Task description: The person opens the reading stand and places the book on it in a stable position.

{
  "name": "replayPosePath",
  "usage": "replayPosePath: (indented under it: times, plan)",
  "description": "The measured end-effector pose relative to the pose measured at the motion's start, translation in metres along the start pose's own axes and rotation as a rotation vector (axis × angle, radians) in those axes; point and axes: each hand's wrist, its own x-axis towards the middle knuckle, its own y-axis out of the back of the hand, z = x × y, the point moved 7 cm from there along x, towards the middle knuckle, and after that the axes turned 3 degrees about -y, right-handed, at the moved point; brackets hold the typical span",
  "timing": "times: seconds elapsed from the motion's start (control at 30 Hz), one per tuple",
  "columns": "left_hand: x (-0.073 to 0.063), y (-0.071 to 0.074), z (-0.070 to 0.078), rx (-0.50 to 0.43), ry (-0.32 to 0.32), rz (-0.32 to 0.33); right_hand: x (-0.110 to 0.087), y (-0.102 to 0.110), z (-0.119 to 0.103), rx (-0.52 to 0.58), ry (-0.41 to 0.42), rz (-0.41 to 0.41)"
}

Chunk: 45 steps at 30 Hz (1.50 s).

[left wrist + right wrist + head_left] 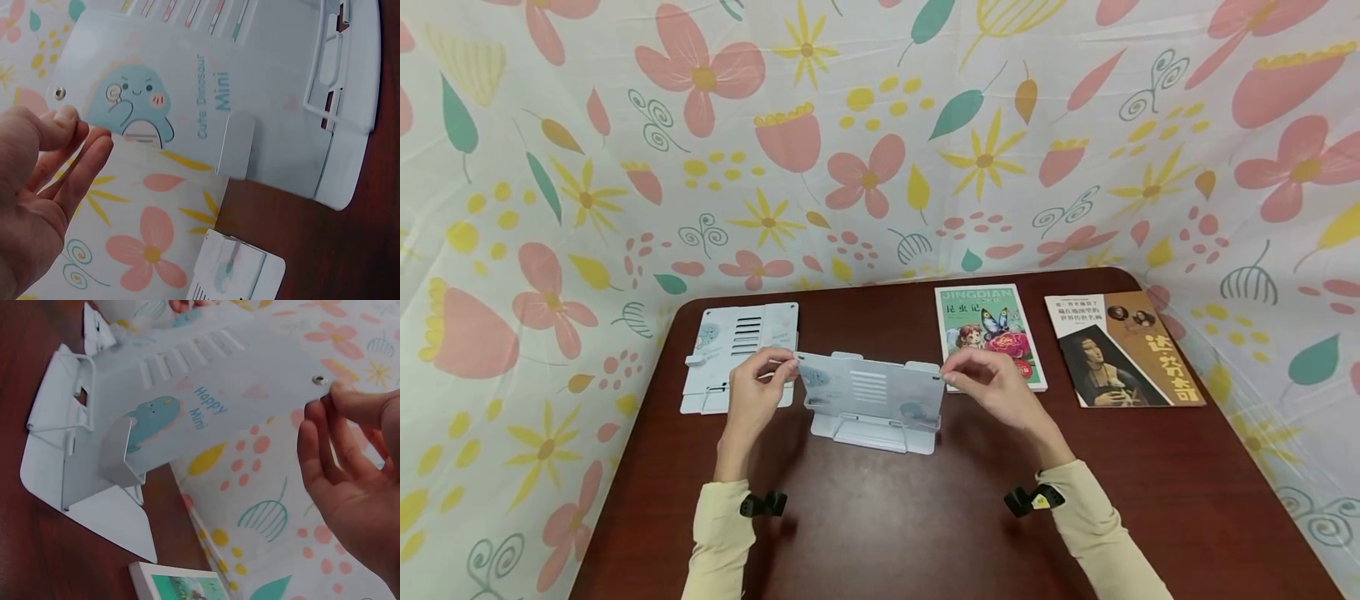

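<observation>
A white metal book stand (880, 392) with slots and blue dinosaur prints stands mid-table, its back plate raised and its base (872, 434) on the tabletop. My left hand (758, 390) pinches the plate's upper left corner between thumb and fingers. At the upper right corner, my right hand (992, 385) pinches the edge near a small rivet (320, 380). A wire bar (322, 69) runs along the front of the base. Small folded side clips, such as the left one (236, 145), stick out from the plate.
A second, similar book stand (741, 354) lies flat at the back left. Behind my right hand lies a green children's book (988, 321) with a butterfly cover. Farther right is a brown-and-white book (1120, 350) with a portrait. A flowered cloth (865, 167) hangs behind the dark table (895, 525).
</observation>
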Motion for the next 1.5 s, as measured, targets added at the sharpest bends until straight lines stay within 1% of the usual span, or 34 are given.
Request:
replayPosePath:
  times: [0.1, 0.2, 0.43, 0.53, 0.6, 0.77, 0.87, 1.0, 1.13, 1.23, 1.37, 1.5]
  plan:
    - [0.004, 0.0, 0.007, 0.041, -0.016, 0.028, -0.002, -0.007, 0.002, 0.065, 0.017, -0.049]
    - [0.008, -0.002, 0.007, 0.048, -0.017, 0.041, -0.003, -0.012, 0.004, 0.112, 0.043, -0.081]
    - [0.016, -0.011, 0.005, -0.008, 0.013, 0.029, -0.004, -0.025, 0.004, 0.217, 0.152, -0.151]
    - [0.018, -0.015, 0.006, -0.023, 0.022, 0.034, -0.004, -0.033, 0.003, 0.251, 0.169, -0.182]
    - [0.02, -0.018, 0.006, -0.026, 0.033, 0.035, -0.004, -0.038, 0.003, 0.262, 0.166, -0.193]
    - [0.024, -0.027, 0.006, -0.064, 0.058, 0.026, -0.004, -0.05, -0.001, 0.241, 0.164, -0.21]
    - [0.028, -0.034, -0.011, -0.079, 0.059, 0.022, -0.005, -0.056, -0.001, 0.219, 0.138, -0.217]
    - [0.032, -0.042, -0.031, -0.069, 0.041, 0.004, -0.006, -0.064, -0.001, 0.199, 0.117, -0.222]
    - [0.034, -0.046, -0.029, -0.056, 0.036, -0.015, -0.006, -0.071, -0.003, 0.178, 0.131, -0.225]
    - [0.035, -0.05, -0.029, -0.071, 0.043, -0.032, -0.007, -0.076, -0.004, 0.163, 0.136, -0.227]
    - [0.038, -0.057, -0.028, -0.081, 0.056, -0.085, -0.007, -0.079, -0.004, 0.151, 0.118, -0.225]
    - [0.04, -0.063, -0.027, -0.053, 0.074, -0.132, -0.007, -0.083, -0.005, 0.141, 0.11, -0.225]
